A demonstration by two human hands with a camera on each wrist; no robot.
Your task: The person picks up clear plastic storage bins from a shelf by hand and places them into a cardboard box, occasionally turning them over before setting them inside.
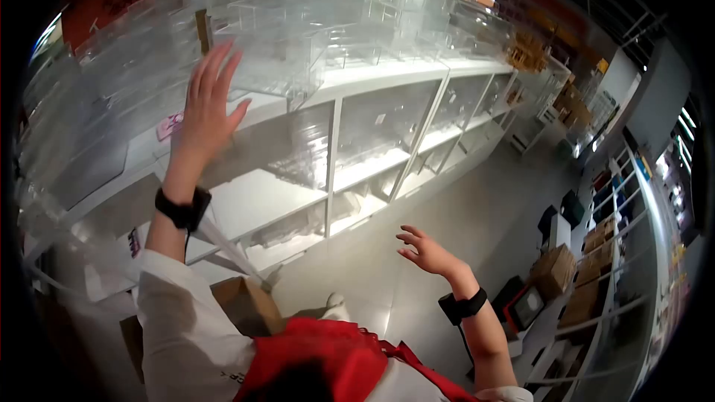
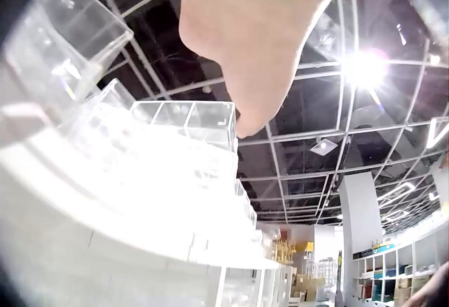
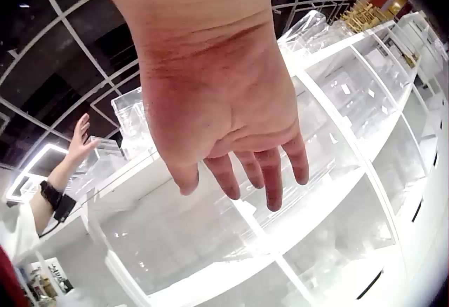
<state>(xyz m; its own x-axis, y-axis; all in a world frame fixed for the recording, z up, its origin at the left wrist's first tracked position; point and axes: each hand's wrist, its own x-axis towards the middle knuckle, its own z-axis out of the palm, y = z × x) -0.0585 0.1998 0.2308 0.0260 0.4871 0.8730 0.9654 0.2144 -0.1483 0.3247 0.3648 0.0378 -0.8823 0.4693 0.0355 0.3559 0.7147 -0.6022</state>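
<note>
My left hand (image 1: pixel 207 108) is raised with its fingers spread, in front of the clear acrylic boxes (image 1: pixel 275 59) on top of a white shelf unit (image 1: pixel 387 78). Nothing is in that hand. In the left wrist view, part of the left hand (image 2: pixel 245 48) hangs above clear boxes (image 2: pixel 189 121), its fingers mostly hidden. My right hand (image 1: pixel 433 253) is held out over the floor, fingers loosely bent and holding nothing. The right wrist view shows the palm of that right hand (image 3: pixel 224 104) before the white shelves, its fingers apart.
A pink packet (image 1: pixel 170 126) lies on the white top near the left wrist. Below stands an open cardboard box (image 1: pixel 246 305). Across the aisle floor (image 1: pixel 447 205), a long shelf (image 1: pixel 633 268) holds cardboard boxes, with a carton (image 1: pixel 553 272) beside it.
</note>
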